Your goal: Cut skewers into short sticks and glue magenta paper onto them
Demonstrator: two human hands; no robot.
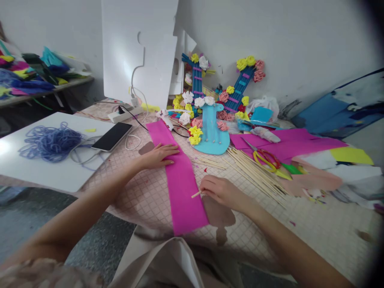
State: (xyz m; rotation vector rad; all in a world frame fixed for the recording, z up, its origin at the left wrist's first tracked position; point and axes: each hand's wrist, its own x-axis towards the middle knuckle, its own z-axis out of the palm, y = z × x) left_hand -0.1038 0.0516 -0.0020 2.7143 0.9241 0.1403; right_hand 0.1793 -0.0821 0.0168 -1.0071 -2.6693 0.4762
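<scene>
A long magenta strip (183, 188), of paper or thin fabric, runs from the glue gun toward my lap. My left hand (160, 156) lies flat across its upper part with the fingers stretched out. At the strip's right edge, my right hand (216, 189) pinches a short wooden stick (196, 195), whose free end points left over the strip. Beyond the strip's far end is a white glue gun (165, 119). A light-blue guitar-shaped cutout (211, 132) with paper flowers stands behind my hands.
To the right lie wooden skewers (255, 172), yellow-handled scissors (264, 160) and magenta sheets (288, 144). A white board (60, 176) at left bears blue yarn (57, 142) and a phone (112, 137). A power strip (124, 115) with cables sits behind. Flower-decorated dark-blue pieces (240, 90) lean on the wall.
</scene>
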